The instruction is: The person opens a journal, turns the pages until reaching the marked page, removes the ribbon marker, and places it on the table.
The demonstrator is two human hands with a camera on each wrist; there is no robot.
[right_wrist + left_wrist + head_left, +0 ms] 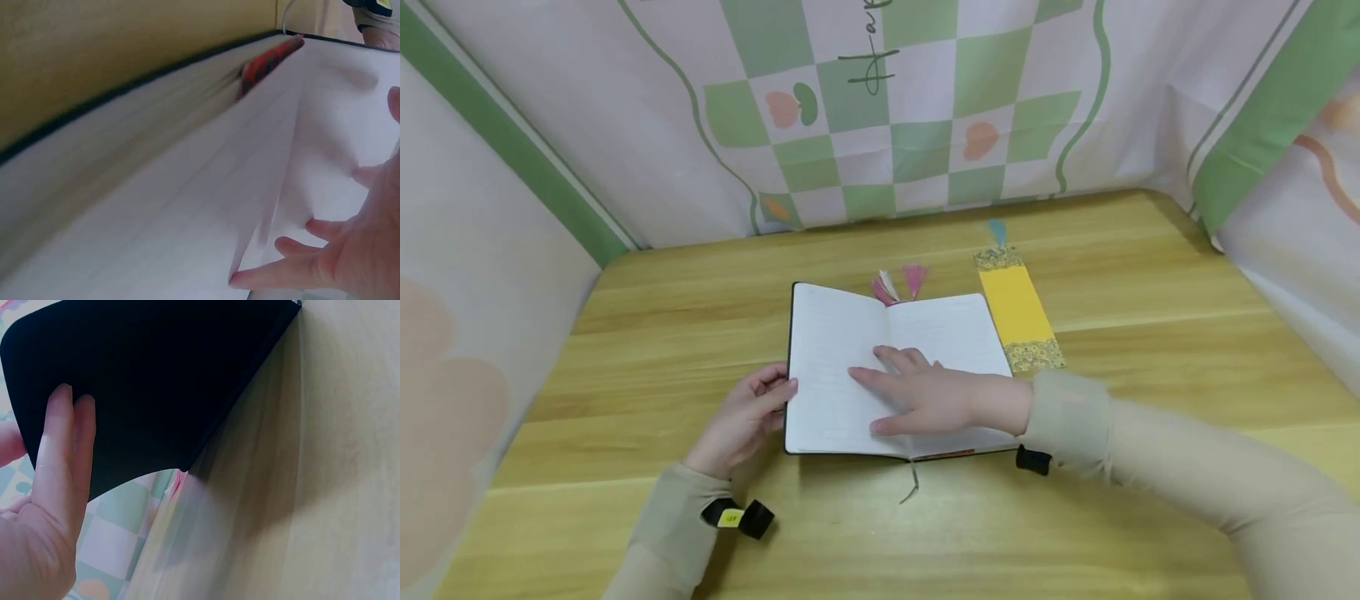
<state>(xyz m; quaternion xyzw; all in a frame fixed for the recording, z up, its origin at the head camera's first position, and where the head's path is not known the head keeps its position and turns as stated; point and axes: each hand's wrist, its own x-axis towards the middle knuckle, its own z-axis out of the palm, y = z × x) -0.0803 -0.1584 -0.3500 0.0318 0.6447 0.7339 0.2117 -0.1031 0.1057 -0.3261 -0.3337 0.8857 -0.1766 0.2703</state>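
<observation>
An open notebook (838, 350) with white pages lies in front of me on the wooden table. My left hand (752, 412) holds its left edge, thumb on the page and fingers behind the black cover (156, 381), which is tilted up off the table. Over the pages, my right hand (925, 396) spreads its fingers, with fingertips at the left page and near the centre fold in the right wrist view. A red-and-black patterned strip (265, 69) sticks out between the pages at the near edge. Pink and white tassels (914, 279) show past the far edge.
A yellow bookmark (1018, 308) with patterned ends and a blue tassel (997, 232) lies right of the notebook. A thin grey ribbon (914, 482) hangs from the notebook's near edge. A green-and-white checked curtain (917, 108) stands behind the table (662, 317).
</observation>
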